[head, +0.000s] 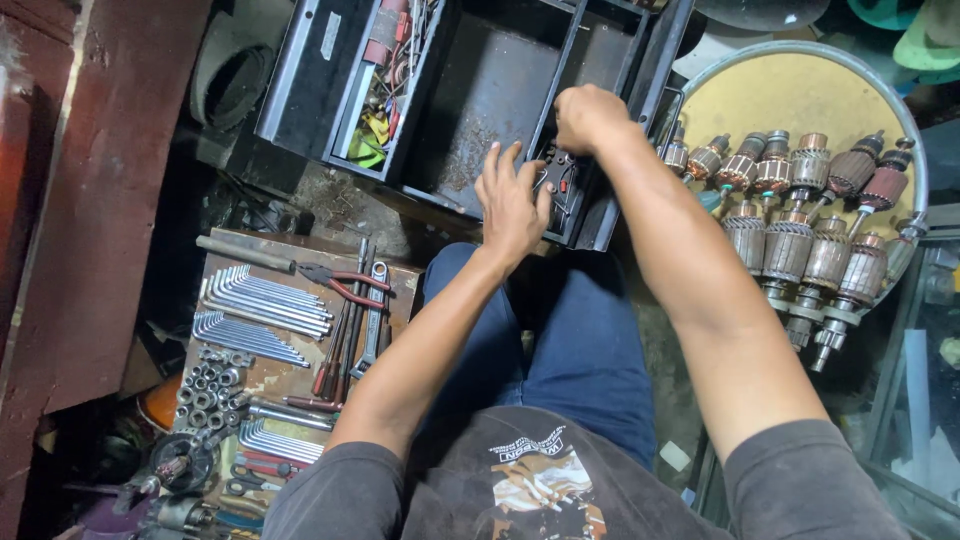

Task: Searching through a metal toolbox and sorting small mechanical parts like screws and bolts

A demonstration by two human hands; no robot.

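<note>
Both hands work at the near right corner of the open black metal toolbox (500, 90): the left hand (512, 200) lies with fingers spread flat on a small dark part with red bits (558, 180), and the right hand (588, 118) is curled shut just above it, though I cannot tell what it grips. Pressed that loosely, the part could slip down into the toolbox, or a knuckle could catch its rim. On the toolbox's left lid a pale, narrow rectangular label (330, 35) sits upright.

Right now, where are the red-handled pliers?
In the head view, the red-handled pliers lie on the wooden board at lower left, between the hex keys and the left forearm.
</note>
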